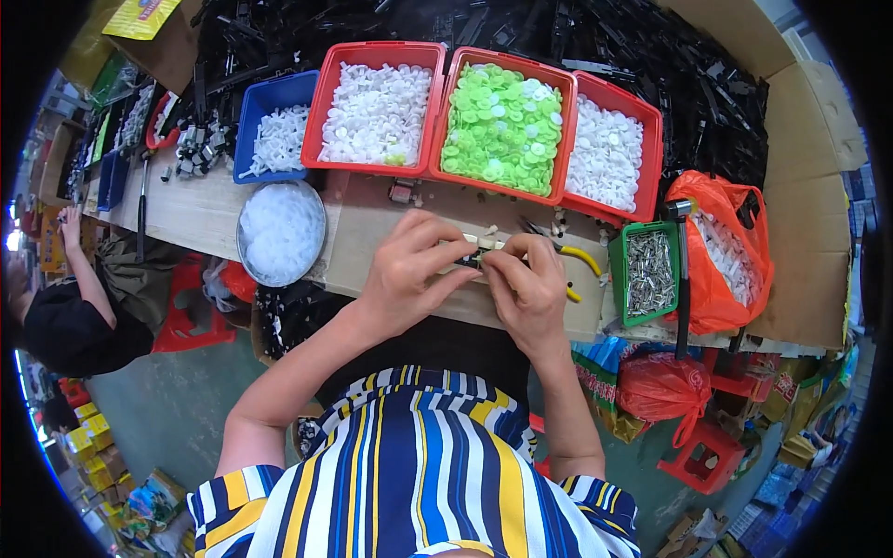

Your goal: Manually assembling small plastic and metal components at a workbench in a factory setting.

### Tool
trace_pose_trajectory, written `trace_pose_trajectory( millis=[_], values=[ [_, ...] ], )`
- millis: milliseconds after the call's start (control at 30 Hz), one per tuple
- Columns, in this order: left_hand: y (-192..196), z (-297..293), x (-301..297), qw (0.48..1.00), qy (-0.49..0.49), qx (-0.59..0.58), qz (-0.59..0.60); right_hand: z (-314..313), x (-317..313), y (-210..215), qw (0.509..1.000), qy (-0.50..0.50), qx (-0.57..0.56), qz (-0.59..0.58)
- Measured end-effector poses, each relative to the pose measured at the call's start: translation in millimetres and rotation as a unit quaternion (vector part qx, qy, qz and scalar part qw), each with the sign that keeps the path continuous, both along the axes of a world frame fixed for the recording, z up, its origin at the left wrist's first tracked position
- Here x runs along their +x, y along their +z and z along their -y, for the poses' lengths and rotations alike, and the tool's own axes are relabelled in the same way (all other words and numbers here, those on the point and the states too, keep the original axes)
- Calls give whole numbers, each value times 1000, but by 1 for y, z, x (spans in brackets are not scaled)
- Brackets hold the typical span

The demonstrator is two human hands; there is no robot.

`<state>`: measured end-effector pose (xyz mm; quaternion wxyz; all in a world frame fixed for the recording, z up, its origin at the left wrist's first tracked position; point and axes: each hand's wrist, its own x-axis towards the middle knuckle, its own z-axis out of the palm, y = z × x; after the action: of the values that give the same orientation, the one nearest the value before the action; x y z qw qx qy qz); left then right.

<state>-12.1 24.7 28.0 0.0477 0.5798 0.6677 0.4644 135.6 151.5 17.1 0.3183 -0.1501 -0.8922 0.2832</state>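
Note:
Above the front part of the bench, my left hand (414,270) and my right hand (528,284) meet with fingers closed. Between their fingertips is a small black and cream-white part (486,245), mostly covered by the fingers, so its kind cannot be made out. Yellow-handled pliers (583,259) lie just right of my right hand, partly hidden behind it. Beyond my hands stand a red bin of white plastic pieces (377,113) and a red bin of bright green round pieces (502,126). A small grey metal piece (402,191) rests on the bench behind my left hand.
On the left are a blue bin (247,126) and a round dish of clear white material (281,232). To the right stand another red bin (649,153), a green bin of metal pins (619,279) and an orange bag (758,270). Black parts (391,20) pile up behind. Another person (79,316) sits far left.

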Motion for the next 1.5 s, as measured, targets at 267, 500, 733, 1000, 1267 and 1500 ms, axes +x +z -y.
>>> trace_pose_trajectory(
  millis=[267,500,733,1000,1267,1500],
  values=[
    [-27,16,7,976,-7,16,-215,0,-3,-3,999,1,11,37],
    [-34,17,2,951,-22,2,-309,3,-6,-1,999,-7,23,42],
    [-25,20,-5,917,-36,-6,-397,-3,-7,3,997,27,-31,57],
    [-20,20,-11,889,-66,-12,-453,8,-3,-9,998,-23,60,12],
    [-23,18,-10,893,-58,-12,-445,1,-3,0,997,19,35,60],
    [-18,15,-8,889,-45,-9,-455,3,-6,5,996,15,44,81]
  ],
)
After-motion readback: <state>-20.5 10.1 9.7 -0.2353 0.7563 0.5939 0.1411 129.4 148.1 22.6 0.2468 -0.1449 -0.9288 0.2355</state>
